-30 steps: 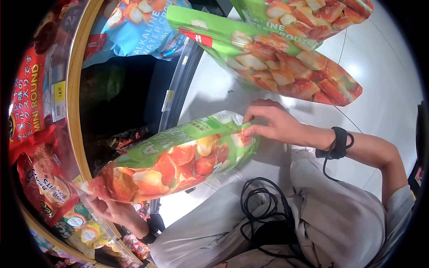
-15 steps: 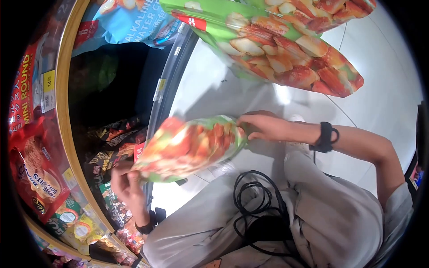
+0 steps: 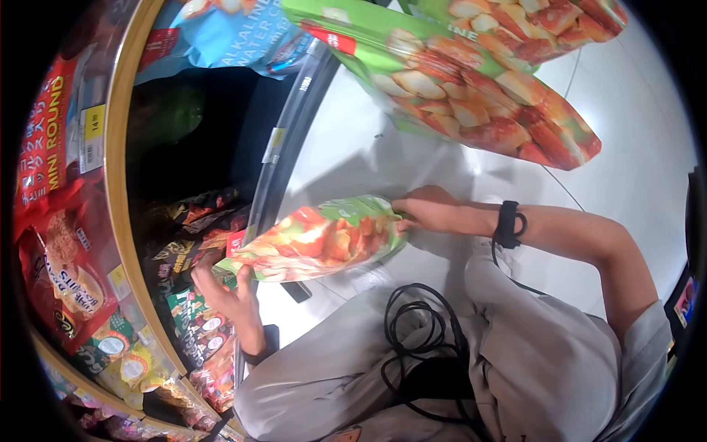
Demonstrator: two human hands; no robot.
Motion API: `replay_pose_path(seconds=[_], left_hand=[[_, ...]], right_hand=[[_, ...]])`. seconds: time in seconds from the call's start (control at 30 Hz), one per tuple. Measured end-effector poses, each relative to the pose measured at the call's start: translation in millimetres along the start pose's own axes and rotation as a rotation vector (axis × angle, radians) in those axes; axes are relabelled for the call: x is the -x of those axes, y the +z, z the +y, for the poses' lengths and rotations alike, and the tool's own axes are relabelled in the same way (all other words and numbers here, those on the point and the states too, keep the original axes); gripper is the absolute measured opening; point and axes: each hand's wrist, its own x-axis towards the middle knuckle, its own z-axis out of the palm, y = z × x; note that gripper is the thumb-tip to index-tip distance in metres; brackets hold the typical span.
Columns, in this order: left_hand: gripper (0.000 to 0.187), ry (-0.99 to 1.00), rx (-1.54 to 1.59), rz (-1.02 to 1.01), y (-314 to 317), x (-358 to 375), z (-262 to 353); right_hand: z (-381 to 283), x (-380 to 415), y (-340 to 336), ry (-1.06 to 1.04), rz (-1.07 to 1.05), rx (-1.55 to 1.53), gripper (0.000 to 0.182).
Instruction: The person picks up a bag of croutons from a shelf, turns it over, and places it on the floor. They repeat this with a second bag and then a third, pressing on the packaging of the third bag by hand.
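Observation:
A green snack bag (image 3: pixel 317 239), printed with red-and-white bread-like pieces, is held out sideways between my two hands above the floor. My right hand (image 3: pixel 431 208) pinches its right end. At the other end, the bag's corner lies between the thumb and fingers of my left hand (image 3: pixel 232 295), close to the shelf edge. Two larger green bags (image 3: pixel 471 96) with similar pictures are at the top right over the floor, one partly covering the other. Black bands circle both wrists.
To the left, a shelf with a wooden edge (image 3: pixel 118 147) carries red biscuit bags (image 3: pixel 70 276) and price labels. Dark and green snack packs (image 3: pixel 195 250) fill the lower shelf beside a dark recess. A blue bag (image 3: pixel 228 37) hangs above. Black cable (image 3: pixel 423 324) coils over my lap.
The bag has levelled slightly and looks less blurred. My left hand has shifted a little to the right and its thumb stands more upright. The view has drifted slightly.

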Motion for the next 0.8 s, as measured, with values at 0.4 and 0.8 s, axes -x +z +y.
replay_pose_path(seconds=[0.4, 0.8], left_hand=[[0.051, -0.707, 1.041, -0.212, 96.7, 155.1, -86.7], [0.054, -0.628, 0.977, -0.914, 127.7, 192.2, -90.5]], right_hand=[[5.6, -3.9, 13.1, -0.039, -0.007, 0.030, 0.030], [14.3, -4.1, 19.9, -0.210, 0.031, 0.272, 0.014]])
